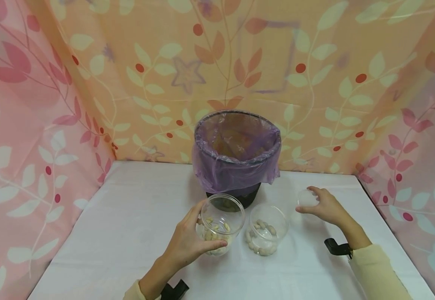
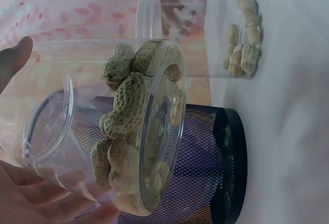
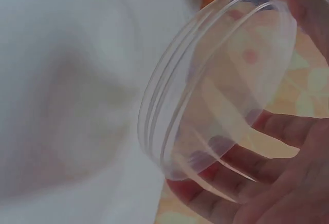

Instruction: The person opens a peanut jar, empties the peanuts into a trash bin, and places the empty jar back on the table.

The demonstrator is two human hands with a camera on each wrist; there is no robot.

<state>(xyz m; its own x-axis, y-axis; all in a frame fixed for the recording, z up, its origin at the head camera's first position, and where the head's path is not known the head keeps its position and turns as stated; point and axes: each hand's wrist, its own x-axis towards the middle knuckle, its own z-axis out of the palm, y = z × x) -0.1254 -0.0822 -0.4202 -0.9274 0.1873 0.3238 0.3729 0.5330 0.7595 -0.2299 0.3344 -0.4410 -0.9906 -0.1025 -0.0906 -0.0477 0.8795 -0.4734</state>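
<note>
My left hand grips a clear plastic jar with no lid on it, thumb on the near side and fingers around the far side. Peanuts in their shells lie at the bottom of that jar, which tilts in the left wrist view. A second clear open jar stands on the table just to its right, also with peanuts inside. Farther right, my right hand holds a clear round lid by its edge, between thumb and fingers, above the table.
Behind the jars stands a black mesh wastebasket lined with a purple bag. A white cloth covers the table. Flowered curtains hang at the back and on both sides.
</note>
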